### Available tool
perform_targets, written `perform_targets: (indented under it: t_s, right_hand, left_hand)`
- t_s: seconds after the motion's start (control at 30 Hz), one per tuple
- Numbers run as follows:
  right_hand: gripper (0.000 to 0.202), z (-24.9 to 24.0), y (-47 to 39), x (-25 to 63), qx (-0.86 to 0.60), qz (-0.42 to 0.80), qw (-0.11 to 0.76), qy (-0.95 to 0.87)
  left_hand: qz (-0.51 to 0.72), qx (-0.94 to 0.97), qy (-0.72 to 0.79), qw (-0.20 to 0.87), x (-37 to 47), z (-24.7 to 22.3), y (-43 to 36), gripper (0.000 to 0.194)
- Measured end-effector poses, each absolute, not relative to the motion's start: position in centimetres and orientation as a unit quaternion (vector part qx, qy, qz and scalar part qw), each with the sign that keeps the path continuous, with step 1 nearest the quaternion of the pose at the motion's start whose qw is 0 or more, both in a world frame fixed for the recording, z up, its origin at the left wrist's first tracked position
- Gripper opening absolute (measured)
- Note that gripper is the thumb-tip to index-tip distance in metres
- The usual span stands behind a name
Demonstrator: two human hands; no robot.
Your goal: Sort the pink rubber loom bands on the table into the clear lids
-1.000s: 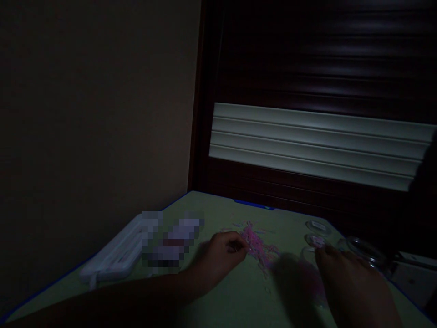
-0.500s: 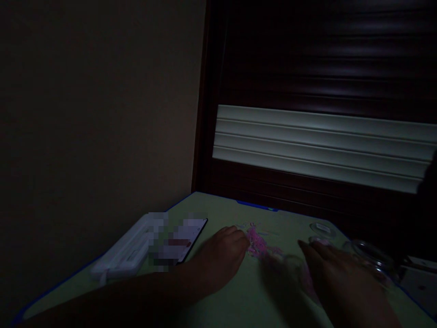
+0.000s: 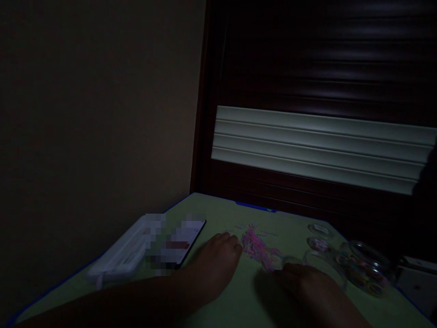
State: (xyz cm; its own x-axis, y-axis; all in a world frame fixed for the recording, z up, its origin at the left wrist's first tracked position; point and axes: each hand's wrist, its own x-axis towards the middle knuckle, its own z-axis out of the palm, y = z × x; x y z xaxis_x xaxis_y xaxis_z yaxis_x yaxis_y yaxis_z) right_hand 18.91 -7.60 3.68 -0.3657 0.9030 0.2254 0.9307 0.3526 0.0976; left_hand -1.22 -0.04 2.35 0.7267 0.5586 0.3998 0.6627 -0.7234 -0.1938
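Note:
A loose pile of small pink elastic bands, mixed with a few paler ones, lies on the pale green tabletop. My left hand rests at the pile's left edge, its fingers curled down; anything under the fingertips is hidden. At the near right end of the pile is my right hand, back upward, fingers drawn together; in the dim light I cannot make out what they hold. Just behind the right hand lies a clear round container, partly covered by it.
To the right stands a clear jar of coloured bands. Nearby are a clear lid with a label and a small round container. On the left lie a phone and a white case-like object. A wall borders the left.
My right hand has moved left, from beside the clear containers to the near end of the pile, uncovering the jar. My left hand has shifted slightly left and stays beside the pile.

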Motion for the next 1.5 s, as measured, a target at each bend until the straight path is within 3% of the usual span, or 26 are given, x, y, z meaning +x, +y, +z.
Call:
perform_targets:
  t_s: [0.43, 0.73, 1.0, 1.5]
  right_hand:
    - [0.030, 3.0, -7.7, 18.9, -0.541, -0.121, 0.064, -0.830]
    - [0.031, 3.7, -7.7, 18.6, -0.543, -0.093, 0.026, -0.834]
    - [0.024, 4.0, -7.8, 18.3, -0.541, -0.090, 0.028, -0.836]
    - [0.030, 2.5, -7.3, 18.9, -0.538, -0.114, 0.057, -0.834]
  left_hand:
    - [-0.071, -0.898, -0.359, 0.245, -0.2, -0.1, -0.1, 0.022]
    - [-0.043, -0.896, -0.360, 0.255, 0.2, 1.2, -0.9, 0.017]
    - [-0.055, -0.896, -0.356, 0.260, 0.0, 0.5, -0.6, 0.016]
    - [-0.093, -0.890, -0.327, 0.303, 0.2, 0.3, -0.7, 0.009]
